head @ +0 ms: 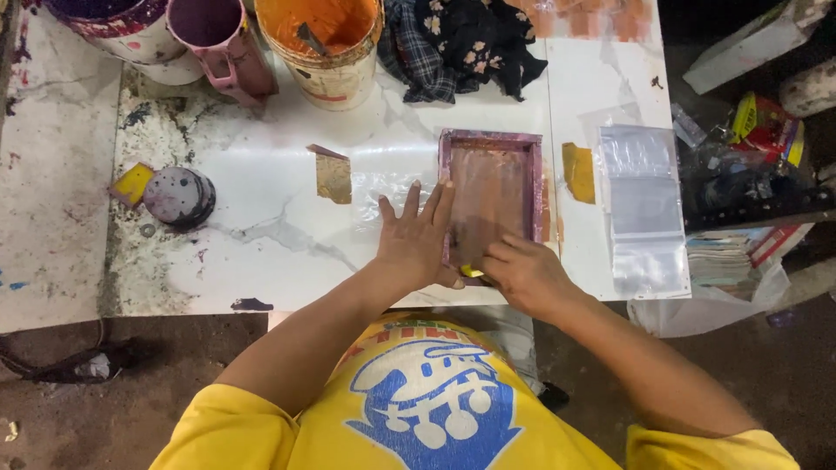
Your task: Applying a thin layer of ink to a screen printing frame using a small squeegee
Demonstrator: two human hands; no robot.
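Head view: left hand [416, 244] lies flat, released, against a pink printing frame [490, 190] on the worktop [261, 218]; right hand [521, 271] grasps a yellow scraper [471, 271].

**Paint-stained marble worktop**

A white marble-patterned table [287, 235] carries a small purple-framed printing screen [492, 187], an orange paint bucket [322, 48], a pink jug [222, 39], a dark round lid [178, 196], crumpled cloths [461, 39], clear plastic sleeves [644, 209] and tan scraps [333, 177].
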